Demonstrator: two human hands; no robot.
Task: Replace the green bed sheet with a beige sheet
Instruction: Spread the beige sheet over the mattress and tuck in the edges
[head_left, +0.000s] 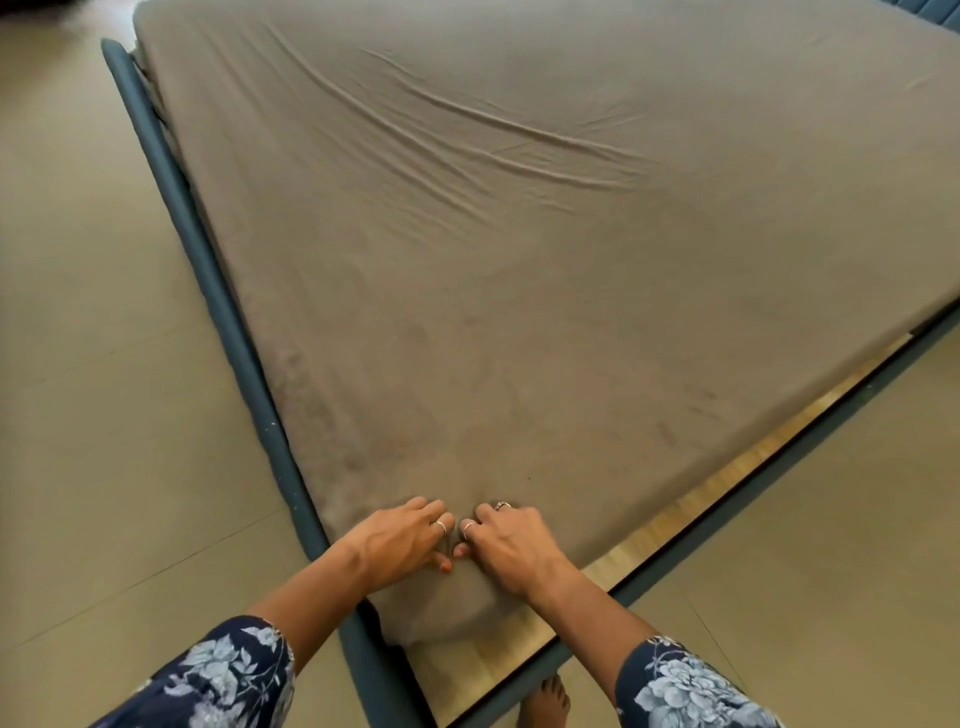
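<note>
The beige sheet (519, 260) is lying wide and flat, leaving open room above. The blue bed frame (228, 332) is hemming in the mattress's left side. A wooden ledge (727, 467) is giving clearance along the right side beside the floor (78, 364).

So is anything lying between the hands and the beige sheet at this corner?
Nothing visible. The left hand and right hand already rest directly on the beige sheet at the mattress corner.

No readable text, label, brand, number or sign anywhere in view.
</note>
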